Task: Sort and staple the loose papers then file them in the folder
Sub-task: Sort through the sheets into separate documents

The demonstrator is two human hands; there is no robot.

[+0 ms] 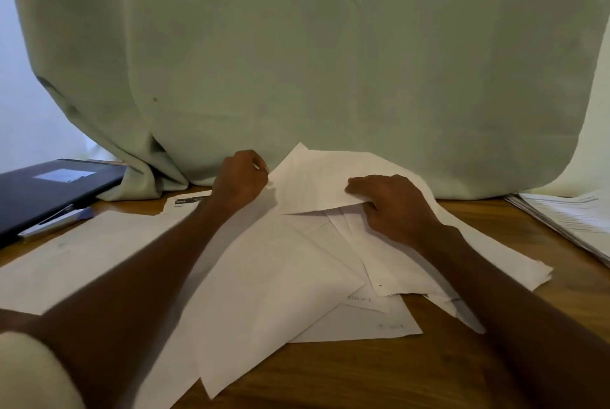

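A: Walk me through it, left to right.

B: Far left of frame: dark folder (49,187) lying flat and closed, half under the hem of the green curtain (297,62). A pen (56,219) lies against its near edge. My guess is the folder's parked there until the filing step.

A: Stapler?

B: Can't see one. Could be hidden, can't say.

A: Left hand?

B: My left hand (242,177) is at centre, up by the curtain hem, fingers curled. Something thin and pale shows at the fingertips. Can't tell whether it's pinching the corner of the top sheet (317,181) or something else, so the grip is unclear.

A: Right hand?

B: Right hand (392,204) is right of centre. Thumb lies on the top sheet, fingers tucked beneath its lower edge. So it's gripping that sheet and lifting the edge off the pile, probably to peel one page free for sorting.

A: Papers?

B: Loose papers (280,276) fan across the centre of the wooden table (363,375), overlapping at odd angles, unsquared. One printed page (188,202) pokes out beside my left forearm. At the right edge of frame sits a separate stack (567,220), neater.

A: Progress?

B: Early, I'd say. Sorting stage, nothing visibly stapled, nothing filed.
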